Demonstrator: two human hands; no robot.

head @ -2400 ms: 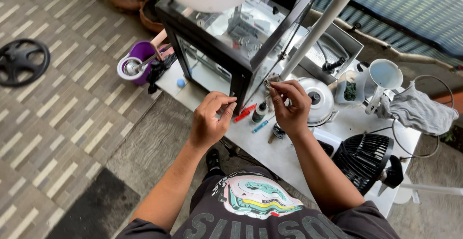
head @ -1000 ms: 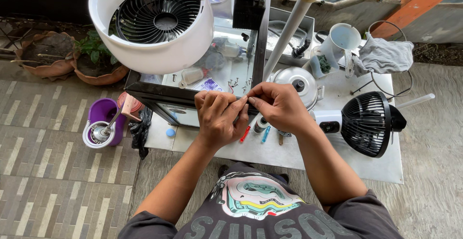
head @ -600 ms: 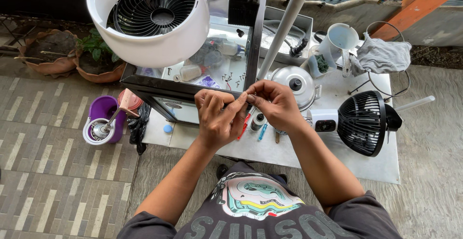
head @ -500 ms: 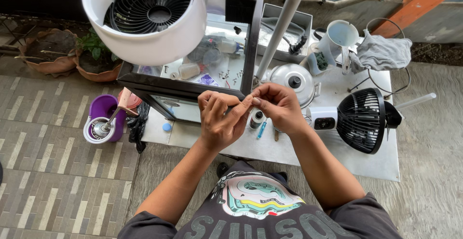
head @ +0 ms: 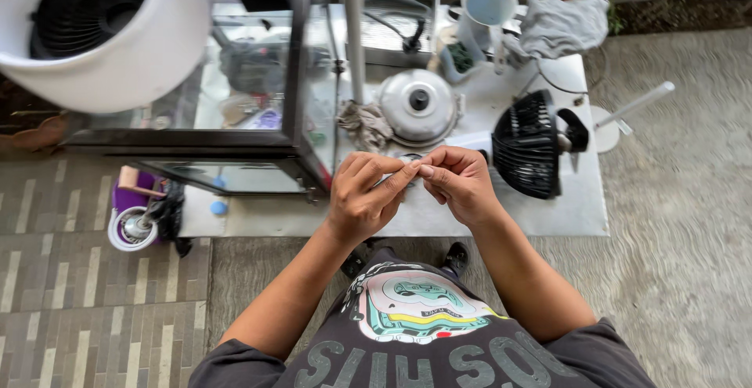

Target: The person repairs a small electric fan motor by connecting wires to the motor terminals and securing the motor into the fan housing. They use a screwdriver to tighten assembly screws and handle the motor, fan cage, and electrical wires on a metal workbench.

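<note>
- My left hand (head: 364,198) and right hand (head: 460,181) meet fingertip to fingertip above the front edge of the white counter (head: 501,212).
- Both hands are closed into a pinch on one small thin piece (head: 413,171) held between them; it is too small for me to tell what it is.
- Just beyond my hands a round metal pot lid (head: 419,104) with a black knob lies on the counter, with a crumpled rag (head: 365,124) beside it.
- To my right a small black fan (head: 526,145) lies on its side on the counter.
- To my left stands a glass case with a black frame (head: 290,149).
- Farther back I see a white jug (head: 486,6) and a grey cloth (head: 565,24).
- A large white fan housing (head: 106,39) fills the upper left corner.
- On the paved floor at the left sits a purple container (head: 125,200).
</note>
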